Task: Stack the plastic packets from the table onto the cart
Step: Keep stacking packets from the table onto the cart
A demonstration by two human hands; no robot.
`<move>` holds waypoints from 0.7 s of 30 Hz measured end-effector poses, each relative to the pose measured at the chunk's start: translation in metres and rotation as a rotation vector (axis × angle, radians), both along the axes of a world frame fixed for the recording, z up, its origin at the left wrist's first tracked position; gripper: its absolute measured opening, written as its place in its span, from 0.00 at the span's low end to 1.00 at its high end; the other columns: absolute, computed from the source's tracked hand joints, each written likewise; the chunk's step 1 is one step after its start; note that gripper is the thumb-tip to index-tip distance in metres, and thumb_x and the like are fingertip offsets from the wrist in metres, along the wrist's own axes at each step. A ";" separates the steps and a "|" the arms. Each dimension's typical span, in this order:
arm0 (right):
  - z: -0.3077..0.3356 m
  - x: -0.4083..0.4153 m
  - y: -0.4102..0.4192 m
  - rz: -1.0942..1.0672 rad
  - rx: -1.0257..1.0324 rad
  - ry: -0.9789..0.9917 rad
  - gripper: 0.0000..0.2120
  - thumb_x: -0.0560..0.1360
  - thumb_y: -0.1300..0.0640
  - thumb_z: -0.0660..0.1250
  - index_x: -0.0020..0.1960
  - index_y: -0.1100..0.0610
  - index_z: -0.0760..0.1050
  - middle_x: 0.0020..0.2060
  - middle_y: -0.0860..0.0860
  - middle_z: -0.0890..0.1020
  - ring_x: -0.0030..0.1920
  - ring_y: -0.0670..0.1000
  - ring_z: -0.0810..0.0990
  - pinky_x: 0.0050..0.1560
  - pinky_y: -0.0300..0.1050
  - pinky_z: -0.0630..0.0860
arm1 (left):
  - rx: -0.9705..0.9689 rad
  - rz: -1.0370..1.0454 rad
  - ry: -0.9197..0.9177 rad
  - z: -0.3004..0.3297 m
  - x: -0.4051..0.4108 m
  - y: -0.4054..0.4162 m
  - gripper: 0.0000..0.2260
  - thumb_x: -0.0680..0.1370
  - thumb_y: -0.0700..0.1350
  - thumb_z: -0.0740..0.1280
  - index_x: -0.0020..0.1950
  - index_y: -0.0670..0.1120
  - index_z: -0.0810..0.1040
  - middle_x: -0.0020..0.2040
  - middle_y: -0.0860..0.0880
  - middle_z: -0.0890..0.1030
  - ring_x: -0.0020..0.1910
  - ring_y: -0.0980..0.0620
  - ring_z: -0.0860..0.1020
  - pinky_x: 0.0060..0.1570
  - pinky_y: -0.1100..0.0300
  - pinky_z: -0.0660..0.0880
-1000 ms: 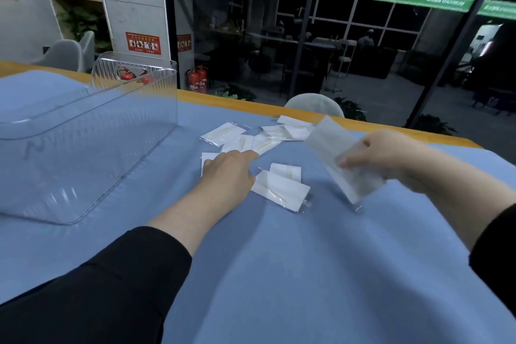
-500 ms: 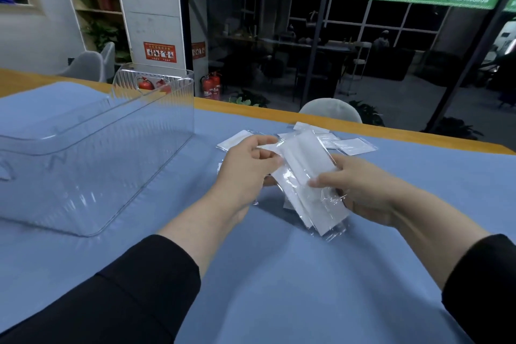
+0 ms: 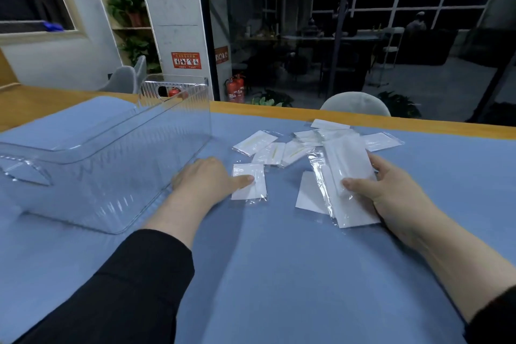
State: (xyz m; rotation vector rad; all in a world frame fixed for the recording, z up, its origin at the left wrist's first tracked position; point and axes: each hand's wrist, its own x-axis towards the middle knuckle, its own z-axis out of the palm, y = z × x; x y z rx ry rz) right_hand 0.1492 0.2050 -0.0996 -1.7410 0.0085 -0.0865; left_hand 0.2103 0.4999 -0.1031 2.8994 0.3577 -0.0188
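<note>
L hand [image 3: 208, 180]: palm down on the cloth, fingers near straight, index tip pressing the near-left part of a single packet [image 3: 249, 182]. Pressing, not gripping; nothing curled round it.
R hand [image 3: 375, 190]: thumb on top, fingers under, gripping a bundle of packets [image 3: 346, 179]. Bundle tilted, far end up and slightly left, near end low by the wrist.
Single packet: flat on the cloth, long axis roughly away from the person, directly at the L fingertips. L hand is the nearer one by far; R hand well apart to the right and already full.
Flat white packet [image 3: 308, 194]: lies on the cloth partly under the bundle, just left of the R hand.
Loose packets [image 3: 269, 149]: scattered past both hands, toward the far table edge, some overlapping; one outlier [image 3: 382, 141] to the far right.
Clear bin [image 3: 106, 148]: to the left of the L hand, near touching its knuckles, on the blue cloth [image 3: 279, 274]. No packets seen in it. Prob. the drop-off; no cart as such in view, can't tell.
Key relation: next packet sits under the L index, bundle off to its right. Judgement: L hand slides or lifts it rightward onto the bundle, or leftward to the bin.
Risk: slick film, packet may skid rather than lift.
</note>
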 end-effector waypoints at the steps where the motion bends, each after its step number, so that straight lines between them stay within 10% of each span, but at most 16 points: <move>1: -0.001 0.001 0.000 0.006 -0.003 0.002 0.19 0.76 0.61 0.73 0.63 0.45 0.78 0.50 0.48 0.87 0.45 0.52 0.87 0.44 0.46 0.81 | 0.014 0.001 0.001 0.000 0.000 -0.001 0.34 0.68 0.78 0.63 0.51 0.48 0.73 0.60 0.44 0.80 0.61 0.41 0.77 0.58 0.50 0.75; 11: -0.004 0.008 -0.003 0.018 0.058 0.003 0.17 0.76 0.61 0.72 0.62 0.46 0.78 0.49 0.51 0.87 0.43 0.53 0.87 0.47 0.52 0.83 | -0.062 0.051 -0.016 -0.002 0.002 -0.029 0.15 0.79 0.54 0.61 0.53 0.44 0.79 0.56 0.45 0.81 0.57 0.42 0.77 0.57 0.51 0.66; 14: -0.004 0.009 -0.004 0.017 0.159 0.002 0.15 0.76 0.62 0.72 0.61 0.50 0.80 0.48 0.53 0.87 0.40 0.53 0.87 0.41 0.49 0.83 | -0.278 -0.024 -0.182 0.002 -0.006 -0.035 0.13 0.80 0.49 0.63 0.37 0.49 0.72 0.39 0.46 0.78 0.44 0.41 0.76 0.43 0.56 0.67; 21: 0.001 0.010 0.014 0.036 0.418 -0.025 0.13 0.79 0.65 0.67 0.62 0.57 0.78 0.53 0.55 0.86 0.54 0.59 0.85 0.58 0.60 0.80 | -0.896 -0.166 -0.520 0.021 -0.041 -0.089 0.10 0.78 0.46 0.71 0.40 0.45 0.78 0.24 0.58 0.70 0.24 0.58 0.66 0.24 0.67 0.60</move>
